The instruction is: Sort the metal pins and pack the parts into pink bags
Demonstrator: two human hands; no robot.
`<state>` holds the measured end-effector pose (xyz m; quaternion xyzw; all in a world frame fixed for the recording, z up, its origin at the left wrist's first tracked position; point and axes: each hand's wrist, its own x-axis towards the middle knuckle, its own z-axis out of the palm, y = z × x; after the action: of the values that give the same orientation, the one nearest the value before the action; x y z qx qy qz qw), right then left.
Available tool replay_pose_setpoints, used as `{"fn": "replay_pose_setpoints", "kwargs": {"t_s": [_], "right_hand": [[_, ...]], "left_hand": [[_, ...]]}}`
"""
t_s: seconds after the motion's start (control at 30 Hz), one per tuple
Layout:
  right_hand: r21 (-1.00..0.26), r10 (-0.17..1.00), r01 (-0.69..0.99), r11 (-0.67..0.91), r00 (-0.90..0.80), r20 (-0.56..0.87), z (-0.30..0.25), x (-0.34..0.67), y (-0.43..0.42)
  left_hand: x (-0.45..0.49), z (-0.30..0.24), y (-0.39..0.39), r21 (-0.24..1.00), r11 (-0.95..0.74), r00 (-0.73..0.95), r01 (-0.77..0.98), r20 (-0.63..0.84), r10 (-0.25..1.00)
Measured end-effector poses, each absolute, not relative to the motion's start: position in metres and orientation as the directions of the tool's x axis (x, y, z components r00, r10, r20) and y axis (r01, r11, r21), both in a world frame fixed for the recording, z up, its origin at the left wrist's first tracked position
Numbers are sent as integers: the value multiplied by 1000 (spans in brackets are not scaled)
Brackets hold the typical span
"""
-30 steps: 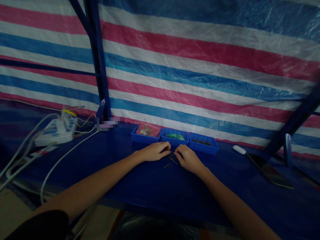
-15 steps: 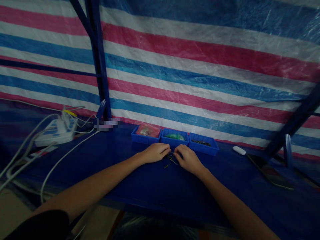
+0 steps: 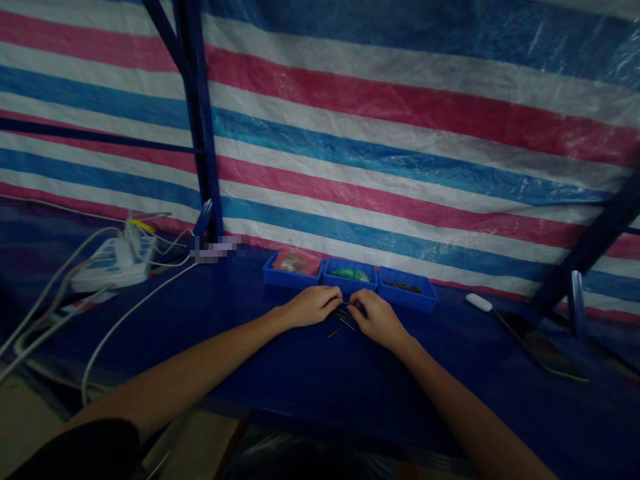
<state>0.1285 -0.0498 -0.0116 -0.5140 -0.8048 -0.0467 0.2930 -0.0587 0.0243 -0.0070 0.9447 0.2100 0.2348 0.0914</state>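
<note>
Pin [image 3: 345, 304], slim and metallic-looking, spans the small gap between your left hand [image 3: 314, 307] and your right hand [image 3: 376, 319], over the blue table [image 3: 320, 380]; thumb and fingers of each look pinched closed on an end, seemingly because so thin a piece needs steadying from both sides. Loose pins [image 3: 347, 324] lie just nearer you, probably for a short reach, and three blue trays [image 3: 407, 301] stand in a row beyond, likely so small parts sit sorted and handy.
</note>
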Motion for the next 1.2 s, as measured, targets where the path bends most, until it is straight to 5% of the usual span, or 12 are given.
{"fn": "replay_pose_setpoints", "kwargs": {"t_s": [1.2], "right_hand": [[-253,772,828,500,-293,565,-12,129,-51]], "left_hand": [[-58,-9,21,259,-899,769,353,467,436]]}}
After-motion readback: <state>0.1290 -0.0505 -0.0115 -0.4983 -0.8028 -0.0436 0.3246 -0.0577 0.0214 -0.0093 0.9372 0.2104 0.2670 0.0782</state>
